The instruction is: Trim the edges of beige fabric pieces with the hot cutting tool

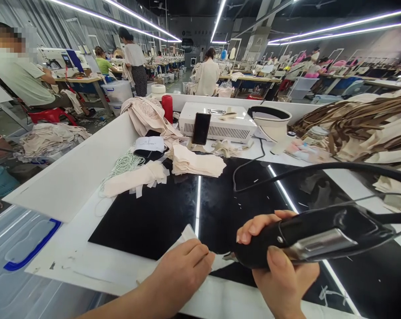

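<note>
- Holding a pale cloth piece (186, 234) down near the front edge with the left hand (185, 266); left fingers close together, pinching it.
- Right hand (287, 283): fingers wrapped round a black corded tool (340, 221), thumb below its metal lever.
- Tool's metal tip (229, 257) points at the cloth beside the left fingertips; can't tell whether it touches.
- Step in hand, my read: working the cloth edge with the tip, probably trimming.
- Next move seems to call for a steady tip, taut cloth, left fingertips kept clear.
- Surface: white worktop (77, 266) with a glossy black panel (144, 221), a few pale scraps on it.
- Behind: cloth stack (197, 161), second cloth bundle (134, 178), green cord (127, 164), phone (201, 128) leaning against a white vented box (220, 122), red cylinder (167, 109).
- Right side: heap of brown and cream strips (340, 115).
- Left, below the worktop: clear bin with blue handle (32, 248).
- Room: big sewing floor, strip lights overhead, machine rows, several people; one sits at far left in a pale shirt (21, 77).
</note>
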A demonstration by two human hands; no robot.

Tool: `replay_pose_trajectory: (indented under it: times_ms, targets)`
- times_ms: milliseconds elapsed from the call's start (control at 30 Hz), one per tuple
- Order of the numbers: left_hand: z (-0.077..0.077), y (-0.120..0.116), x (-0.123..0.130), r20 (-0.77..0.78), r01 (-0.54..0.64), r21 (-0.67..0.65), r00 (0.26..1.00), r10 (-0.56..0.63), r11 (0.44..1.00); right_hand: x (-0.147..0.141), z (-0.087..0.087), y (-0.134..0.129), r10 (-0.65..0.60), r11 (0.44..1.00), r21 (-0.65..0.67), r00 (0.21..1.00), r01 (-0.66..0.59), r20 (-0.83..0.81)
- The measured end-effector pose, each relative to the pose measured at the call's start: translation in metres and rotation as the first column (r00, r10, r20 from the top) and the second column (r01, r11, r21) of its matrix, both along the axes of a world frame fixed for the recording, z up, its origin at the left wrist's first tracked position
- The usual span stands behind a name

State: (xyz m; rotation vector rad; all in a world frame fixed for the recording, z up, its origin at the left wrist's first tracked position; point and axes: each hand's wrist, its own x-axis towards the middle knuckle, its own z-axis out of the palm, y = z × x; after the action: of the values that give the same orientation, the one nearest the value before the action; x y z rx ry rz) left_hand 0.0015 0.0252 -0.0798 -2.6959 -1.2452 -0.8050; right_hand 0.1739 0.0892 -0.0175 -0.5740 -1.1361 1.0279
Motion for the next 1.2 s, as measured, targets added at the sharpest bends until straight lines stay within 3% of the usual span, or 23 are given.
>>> replay_pose_trajectory:
  times_ms: [867,1200]
  targets:
    - [0.0,-0.006,-0.005,0.038,0.027,-0.021,0.999,-0.026,0.999,-0.013,-0.003,-0.001,0.019,1.0,-0.015,1.0,-0.019,-0.017]
    - [-0.001,-0.007,-0.006,0.072,-0.042,-0.017,0.996,0.043,0.999,-0.02,-0.004,0.0,0.065,0.998,0.006,0.997,-0.065,-0.038]
